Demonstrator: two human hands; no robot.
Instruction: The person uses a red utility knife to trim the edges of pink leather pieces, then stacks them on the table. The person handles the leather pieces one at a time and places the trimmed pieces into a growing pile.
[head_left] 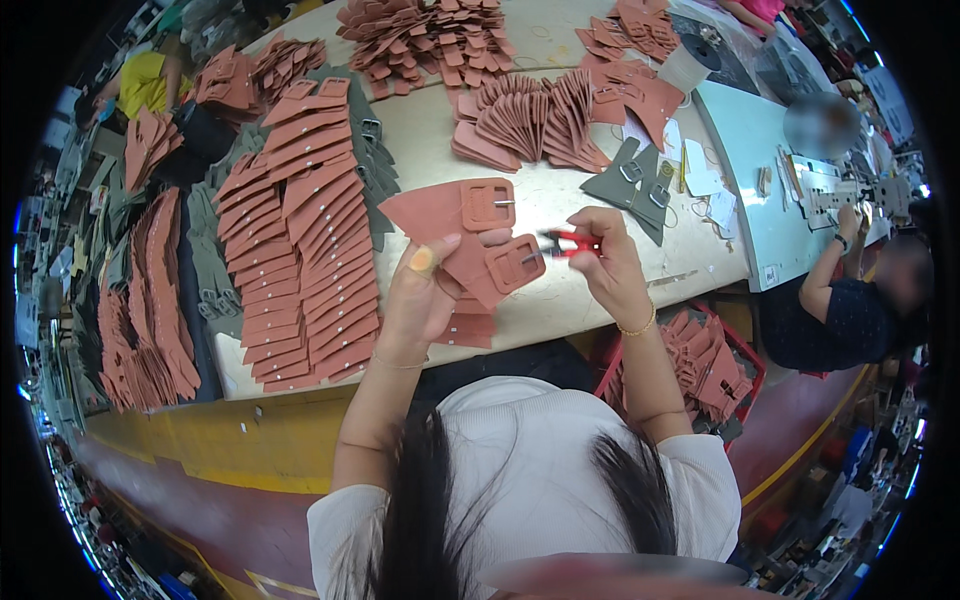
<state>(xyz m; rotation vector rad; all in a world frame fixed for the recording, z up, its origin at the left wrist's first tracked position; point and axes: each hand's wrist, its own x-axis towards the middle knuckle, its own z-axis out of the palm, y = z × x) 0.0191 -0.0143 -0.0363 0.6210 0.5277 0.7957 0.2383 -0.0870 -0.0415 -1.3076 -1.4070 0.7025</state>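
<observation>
My left hand [415, 300] is closed on a terracotta strap piece [428, 210] with two covered rectangular buckles, its thumb pressed on the face. The metal buckle prongs point toward the right. My right hand [615, 262] grips small red-handled snips [576, 242], whose dark tip is just beside the lower buckle [515, 264]. The tip is blurred, so I cannot tell whether it touches a thread. Beneath the held piece, part of another terracotta piece [466, 328] shows on the worktable [540, 330].
Overlapping rows of terracotta pieces [320, 240] cover the table's left, with more stacks [530, 115] at the back. Green buckled pieces [632, 183] and a thread cone [690, 64] lie right. A red crate [752, 385] holds more pieces. A person [830, 310] works at a sewing machine [885, 200].
</observation>
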